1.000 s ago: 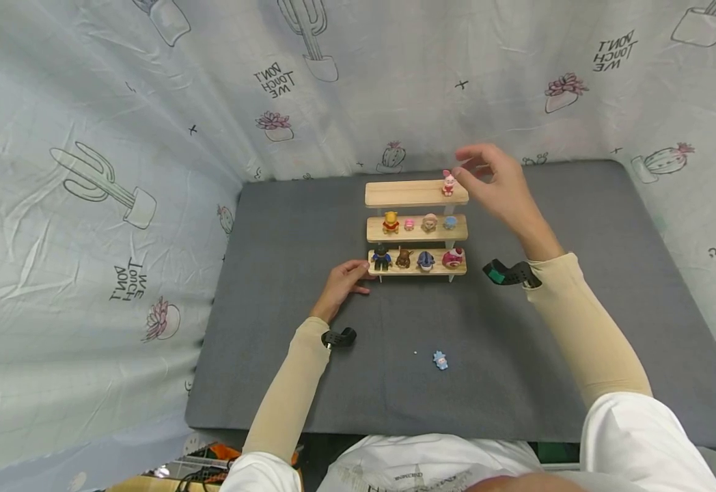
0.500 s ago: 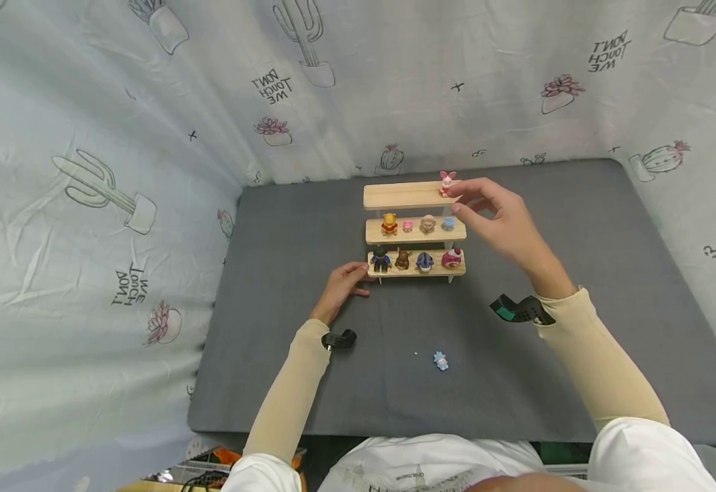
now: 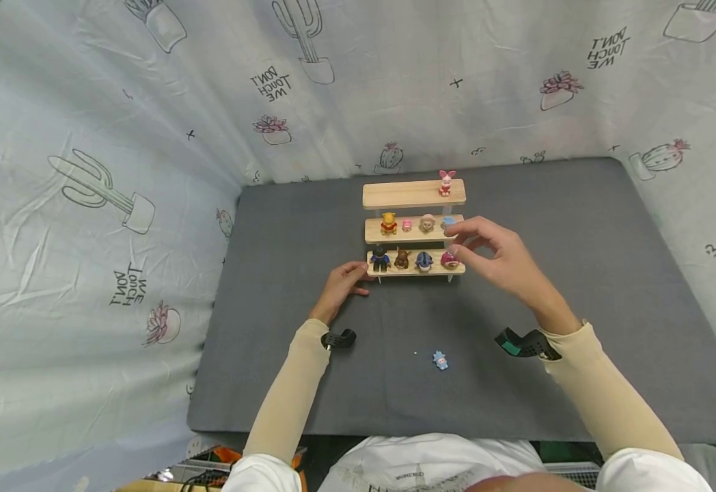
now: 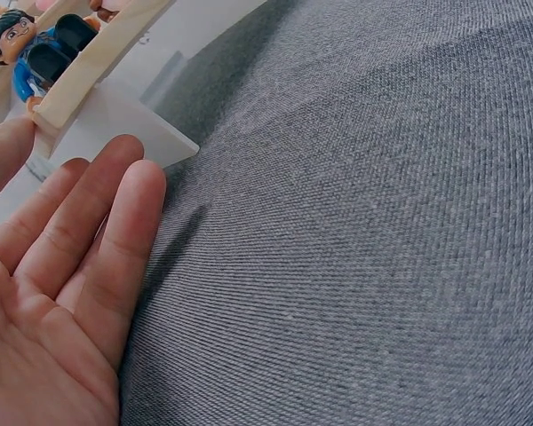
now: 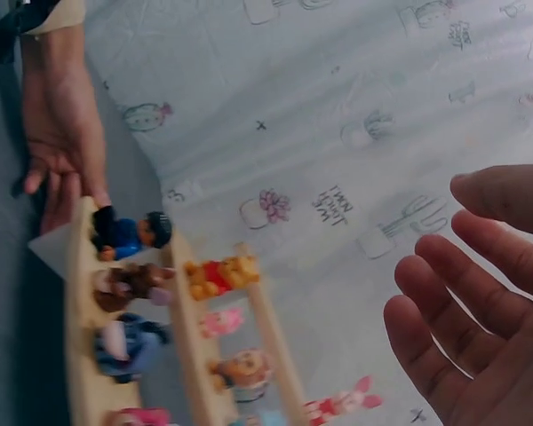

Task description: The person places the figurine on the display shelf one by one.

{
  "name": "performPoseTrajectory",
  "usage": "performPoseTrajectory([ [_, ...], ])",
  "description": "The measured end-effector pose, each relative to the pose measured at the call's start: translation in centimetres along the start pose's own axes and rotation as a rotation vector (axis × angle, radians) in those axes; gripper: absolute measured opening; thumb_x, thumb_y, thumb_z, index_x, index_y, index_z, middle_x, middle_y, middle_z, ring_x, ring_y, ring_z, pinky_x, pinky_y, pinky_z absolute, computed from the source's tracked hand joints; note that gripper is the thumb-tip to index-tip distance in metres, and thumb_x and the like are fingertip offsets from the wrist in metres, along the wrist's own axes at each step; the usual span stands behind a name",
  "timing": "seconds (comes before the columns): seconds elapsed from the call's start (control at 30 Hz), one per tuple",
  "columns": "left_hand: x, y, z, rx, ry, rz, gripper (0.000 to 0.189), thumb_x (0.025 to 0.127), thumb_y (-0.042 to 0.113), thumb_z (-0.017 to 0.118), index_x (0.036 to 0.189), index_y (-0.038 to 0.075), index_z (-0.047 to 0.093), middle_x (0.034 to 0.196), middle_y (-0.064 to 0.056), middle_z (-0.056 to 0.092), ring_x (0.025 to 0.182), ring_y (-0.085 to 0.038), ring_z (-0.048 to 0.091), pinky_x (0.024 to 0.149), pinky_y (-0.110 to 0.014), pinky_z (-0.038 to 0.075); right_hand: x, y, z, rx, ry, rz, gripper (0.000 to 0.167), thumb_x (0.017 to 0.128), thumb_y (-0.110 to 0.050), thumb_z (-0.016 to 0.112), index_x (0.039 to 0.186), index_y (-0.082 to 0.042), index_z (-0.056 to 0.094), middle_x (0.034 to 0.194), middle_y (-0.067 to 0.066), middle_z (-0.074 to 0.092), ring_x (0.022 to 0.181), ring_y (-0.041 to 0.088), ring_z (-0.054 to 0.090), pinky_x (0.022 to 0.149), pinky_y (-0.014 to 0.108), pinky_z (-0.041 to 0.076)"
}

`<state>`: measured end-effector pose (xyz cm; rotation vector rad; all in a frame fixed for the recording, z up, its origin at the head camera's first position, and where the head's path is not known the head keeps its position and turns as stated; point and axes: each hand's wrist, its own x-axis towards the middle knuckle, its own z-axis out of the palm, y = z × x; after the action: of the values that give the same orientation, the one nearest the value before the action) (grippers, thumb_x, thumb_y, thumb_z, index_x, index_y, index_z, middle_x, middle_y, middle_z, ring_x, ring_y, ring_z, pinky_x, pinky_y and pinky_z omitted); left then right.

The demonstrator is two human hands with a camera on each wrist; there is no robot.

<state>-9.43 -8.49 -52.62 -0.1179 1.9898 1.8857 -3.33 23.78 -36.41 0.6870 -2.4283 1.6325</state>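
Observation:
A three-tier wooden shelf (image 3: 397,195) stands on the table, lined with small toy figures. My left hand (image 3: 338,288) touches the left end of its lowest plank; the thumb (image 4: 7,153) is at the plank's corner, its fingers straight beside the white leg (image 4: 129,124). My right hand (image 3: 498,258), loosely bent and holding nothing, hovers at the shelf's right end, overlapping a pink figure (image 3: 448,260) and a pale blue one (image 3: 447,223). On the top plank sits a pink, long-eared piglet figure (image 3: 445,184). A black-haired doll (image 3: 380,258) sits at bottom left.
A small light-blue figure (image 3: 440,360) lies on the grey table (image 3: 284,246) toward the front, with a tiny white speck (image 3: 415,352) left of it. A yellow bear figure (image 3: 389,223) sits on the middle plank. Cactus-print curtains (image 3: 358,89) hang behind and at the sides.
My right hand has come down from beside the top plank to the level of the lower two planks, passing the piglet figure, which stays in place. The left hand stays at the shelf.

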Motion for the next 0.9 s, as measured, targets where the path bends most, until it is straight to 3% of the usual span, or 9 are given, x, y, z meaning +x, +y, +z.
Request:
performPoseTrajectory([
  [0.4, 0.4, -0.2, 0.0, -0.001, 0.006, -0.018, 0.034, 0.103, 0.026, 0.062, 0.126, 0.001, 0.065, 0.122, -0.02, 0.07, 0.1, -0.013, 0.073, 0.069, -0.029, 0.065, -3.2, 1.8, 1.5, 0.029, -0.019, 0.072, 0.032, 0.091, 0.006, 0.069, 0.121, -0.007, 0.067, 0.113, -0.01, 0.068, 0.097, 0.004, 0.063, 0.083, 0.013, 0.054],
  [0.53, 0.3, -0.2, 0.0, 0.013, 0.006, -0.012, 0.034, 0.103, 0.025, 0.061, 0.126, 0.001, 0.065, 0.123, -0.02, 0.07, 0.1, -0.014, 0.073, 0.069, -0.029, 0.065, -4.0, 2.4, 2.1, 0.016, -0.029, 0.11, 0.03, 0.092, 0.002, 0.07, 0.121, -0.004, 0.067, 0.112, -0.002, 0.068, 0.097, 0.002, 0.063, 0.083, 0.012, 0.054],
  [0.77, 0.2, -0.1, 0.1, 0.024, 0.003, -0.005, 0.036, 0.103, 0.028, 0.062, 0.126, 0.001, 0.066, 0.122, -0.021, 0.07, 0.101, -0.015, 0.072, 0.07, -0.029, 0.066, -5.3, 3.1, 3.7, -0.013, -0.086, 0.18, 0.026, 0.095, -0.007, 0.071, 0.12, -0.011, 0.068, 0.11, 0.0, 0.068, 0.094, 0.004, 0.062, 0.079, 0.018, 0.056],
  [0.9, 0.0, 0.0, 0.1, 0.016, 0.004, 0.002, 0.035, 0.103, 0.027, 0.062, 0.125, 0.001, 0.066, 0.119, -0.02, 0.071, 0.099, -0.013, 0.072, 0.07, -0.029, 0.066, -5.9, 3.5, 4.7, -0.031, -0.123, 0.18, 0.025, 0.094, -0.009, 0.072, 0.119, -0.012, 0.069, 0.106, 0.002, 0.07, 0.091, 0.007, 0.063, 0.076, 0.023, 0.057],
])
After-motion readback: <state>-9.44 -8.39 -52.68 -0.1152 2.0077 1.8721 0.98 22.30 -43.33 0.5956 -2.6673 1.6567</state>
